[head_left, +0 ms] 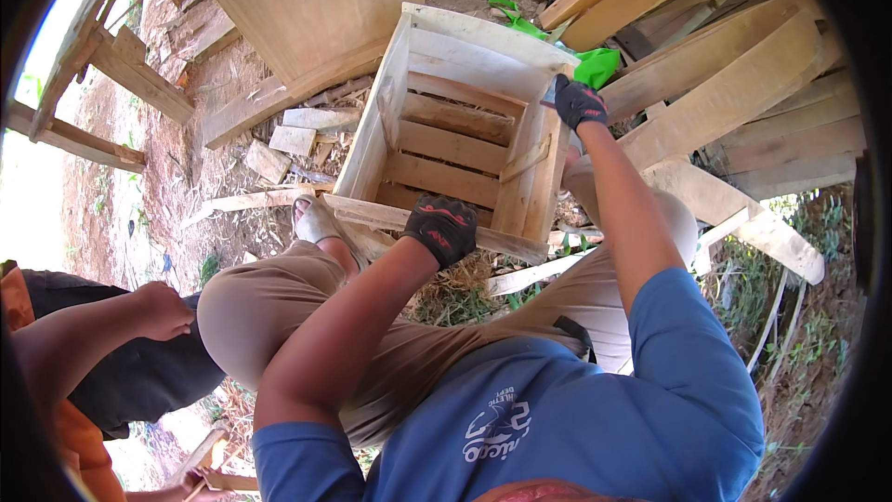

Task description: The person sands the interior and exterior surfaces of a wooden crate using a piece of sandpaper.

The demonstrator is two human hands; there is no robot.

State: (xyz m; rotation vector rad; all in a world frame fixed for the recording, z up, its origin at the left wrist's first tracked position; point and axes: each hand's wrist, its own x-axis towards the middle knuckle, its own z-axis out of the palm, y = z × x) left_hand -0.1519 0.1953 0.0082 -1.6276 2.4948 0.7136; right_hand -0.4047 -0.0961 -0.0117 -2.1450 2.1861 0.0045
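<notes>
A slatted wooden crate (452,139) stands between my knees, its open top facing me and gaps showing between the bottom boards. My left hand (441,231), in a black glove with red marks, is closed over the crate's near top edge. At the far right corner is my right hand (581,102), gloved the same way. Its fingers are closed on a small flat grey-blue piece (550,95) against the crate's right rim. The glove covers most of that piece, so its kind is unclear.
A large plywood sheet (311,9) lies beyond the crate to the left. Long boards (715,74) are piled at the right, beside bright green plastic (596,66). Wood scraps (293,139) litter the ground. Another person's hand (165,310) is close at the left.
</notes>
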